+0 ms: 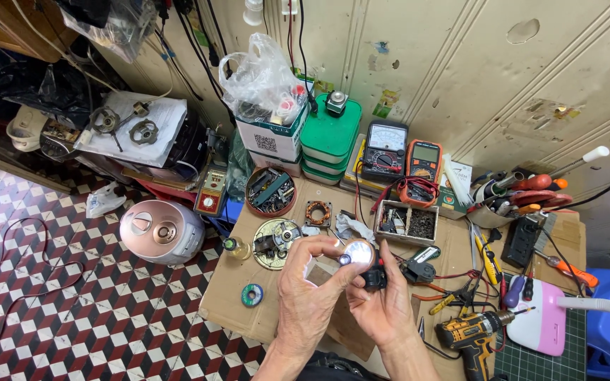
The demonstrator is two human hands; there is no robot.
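— What's in the grip here?

— Both bare hands meet over the tabletop [248,296]. The left hand [308,289] is closed narrowly around a small round motor part [359,252], its shiny metal face turned up between thumb and fingertips; the right hand [383,307] holds the same piece from below and to the side, fingers wrapped on its dark body. The part sits lifted, just above the cardboard-covered surface.

— And around the grip?

— Just beyond it, a brass-coloured round plate [274,243] with loose bits; further on, a round tin of scrap parts [270,191], a copper coil [317,213] and a small box of screws [407,223]. To the right of the grip lie pliers [418,269], a yellow cordless drill [471,331] and screwdrivers; two meters [404,156] stand against the wall. Off to the left, on the tiled floor, sits a pink round appliance [160,231].

— What could go wrong?

— My guess: the hold is only fingertip-deep on smooth metal — a slip would likely drop the piece among the clutter below, and any small loose fitting could roll off the edge onto the patterned floor, hard to spot there.
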